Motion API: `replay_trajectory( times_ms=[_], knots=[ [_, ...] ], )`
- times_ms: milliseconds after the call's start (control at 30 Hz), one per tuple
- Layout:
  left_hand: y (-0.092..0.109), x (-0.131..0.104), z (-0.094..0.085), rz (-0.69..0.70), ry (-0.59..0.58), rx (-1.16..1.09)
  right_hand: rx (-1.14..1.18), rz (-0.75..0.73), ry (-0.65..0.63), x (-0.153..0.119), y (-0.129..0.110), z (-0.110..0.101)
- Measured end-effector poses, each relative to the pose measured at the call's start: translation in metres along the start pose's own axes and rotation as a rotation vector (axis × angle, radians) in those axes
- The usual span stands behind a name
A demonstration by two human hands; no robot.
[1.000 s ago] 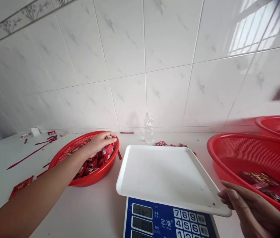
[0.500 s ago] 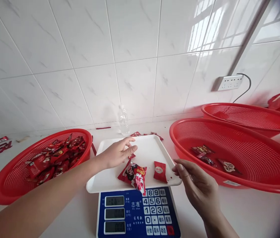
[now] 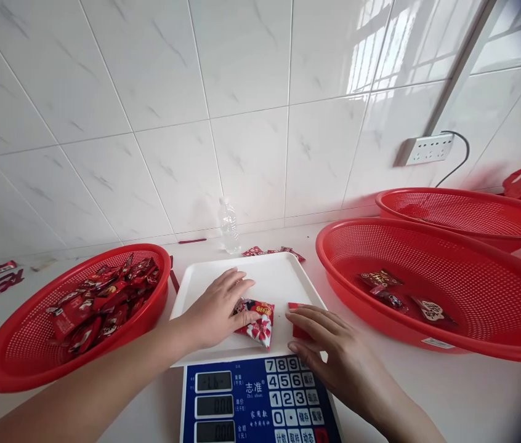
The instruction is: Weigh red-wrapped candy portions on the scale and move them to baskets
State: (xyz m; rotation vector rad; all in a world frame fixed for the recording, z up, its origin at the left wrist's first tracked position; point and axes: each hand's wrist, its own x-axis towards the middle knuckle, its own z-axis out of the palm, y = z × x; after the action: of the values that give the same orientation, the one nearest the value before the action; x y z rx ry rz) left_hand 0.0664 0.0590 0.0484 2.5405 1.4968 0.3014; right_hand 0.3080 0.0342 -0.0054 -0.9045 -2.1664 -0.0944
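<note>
A white tray (image 3: 270,271) rests on the blue digital scale (image 3: 254,400). On it lies a red snack packet (image 3: 260,329) with a cartoon print. My left hand (image 3: 221,307) reaches over this packet's left side, thumb resting on it and fingers stretched and apart. Near the tray's right edge, a smaller plain red packet (image 3: 298,331) is mostly covered by my right hand (image 3: 334,344). The fingers of that hand extend over the packet, with the thumb apart, close to the scale's keypad. Neither hand is visibly closed.
A red basket (image 3: 6,344) full of red packets stands left. On the right, a bigger red basket (image 3: 496,283) holds a few packets, with another basket (image 3: 468,209) behind. A clear plastic bottle (image 3: 229,227) and several packets (image 3: 272,251) sit beyond the tray.
My left hand has come down onto the cartoon-print packet. My right hand has moved left from the tray's corner and now covers the smaller packet.
</note>
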Motion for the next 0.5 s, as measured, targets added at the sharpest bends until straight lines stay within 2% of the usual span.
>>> replay_trajectory(
  times_ms=[100, 167, 267, 400, 500],
  knots=[
    [0.004, 0.000, 0.001, 0.068, 0.110, 0.046, -0.002, -0.010, 0.006, 0.000, 0.001, 0.001],
    [0.009, -0.005, -0.001, 0.167, 0.128, 0.043, -0.004, -0.011, 0.023, 0.001, 0.001, -0.001],
    [0.018, -0.015, -0.003, 0.246, 0.073, 0.032, -0.006, 0.012, 0.021, 0.003, 0.000, -0.004],
    [0.023, -0.024, -0.005, 0.216, -0.020, 0.036, -0.020, -0.005, -0.022, 0.000, 0.001, 0.000],
    [0.023, -0.026, -0.005, 0.206, -0.026, 0.017, -0.048, -0.039, -0.069, -0.004, 0.002, 0.005]
  ],
)
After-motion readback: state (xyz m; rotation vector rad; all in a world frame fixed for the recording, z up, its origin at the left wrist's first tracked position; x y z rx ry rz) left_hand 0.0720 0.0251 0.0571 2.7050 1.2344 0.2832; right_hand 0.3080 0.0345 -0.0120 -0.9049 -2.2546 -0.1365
